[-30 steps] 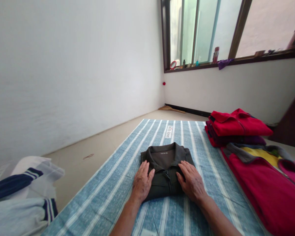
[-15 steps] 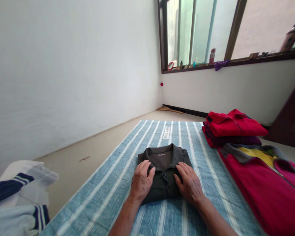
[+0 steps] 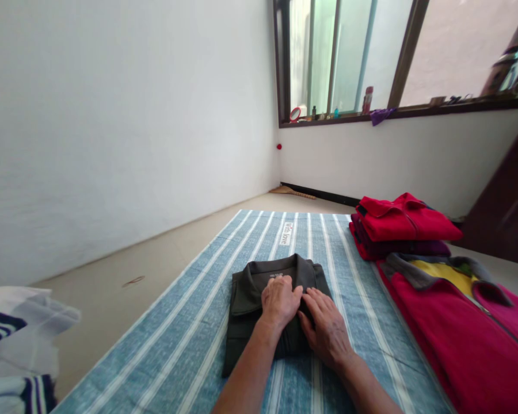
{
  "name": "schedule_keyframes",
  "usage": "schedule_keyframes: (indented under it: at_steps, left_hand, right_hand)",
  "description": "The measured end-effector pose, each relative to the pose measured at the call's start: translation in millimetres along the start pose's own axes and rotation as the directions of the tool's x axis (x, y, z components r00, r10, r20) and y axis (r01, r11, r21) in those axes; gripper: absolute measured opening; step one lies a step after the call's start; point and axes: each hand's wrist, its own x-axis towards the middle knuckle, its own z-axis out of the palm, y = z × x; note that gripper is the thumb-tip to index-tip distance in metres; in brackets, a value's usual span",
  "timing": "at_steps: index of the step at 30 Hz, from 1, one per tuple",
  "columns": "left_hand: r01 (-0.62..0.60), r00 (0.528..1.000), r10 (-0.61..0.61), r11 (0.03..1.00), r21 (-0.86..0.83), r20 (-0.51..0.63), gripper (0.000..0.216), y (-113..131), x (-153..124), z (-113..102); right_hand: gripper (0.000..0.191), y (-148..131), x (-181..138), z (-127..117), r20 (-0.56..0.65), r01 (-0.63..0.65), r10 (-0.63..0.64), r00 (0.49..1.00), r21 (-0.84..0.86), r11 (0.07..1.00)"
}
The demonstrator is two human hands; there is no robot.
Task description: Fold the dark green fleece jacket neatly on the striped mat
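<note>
A folded dark grey-green jacket with a collar and a front zip lies on the blue striped bed cover. My left hand is over the middle of its collar opening, fingers curled down and closed on the cloth near the zip. Beside it, my right hand rests on the jacket's right side, its fingers stretched out flat. The two hands almost meet at the zip and hide part of it and of the neck label.
At the right, folded red and purple clothes are stacked behind a magenta jacket with a grey collar. White and navy clothes lie at the lower left. Bottles and a mirror line the window sill.
My left hand has moved right, from the jacket's left collar to the middle. My right hand stays on the right side. The view has shifted slightly.
</note>
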Motion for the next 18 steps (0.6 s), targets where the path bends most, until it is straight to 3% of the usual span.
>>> schedule_keyframes:
  at_steps: [18]
  left_hand:
    - [0.096,0.995,-0.090,0.980,-0.175,0.043,0.011,-9.2,2.1,7.1]
  right_hand:
    - [0.033,-0.8,1.8,-0.7,0.005,-0.012,0.012,1.000,-0.033,0.999]
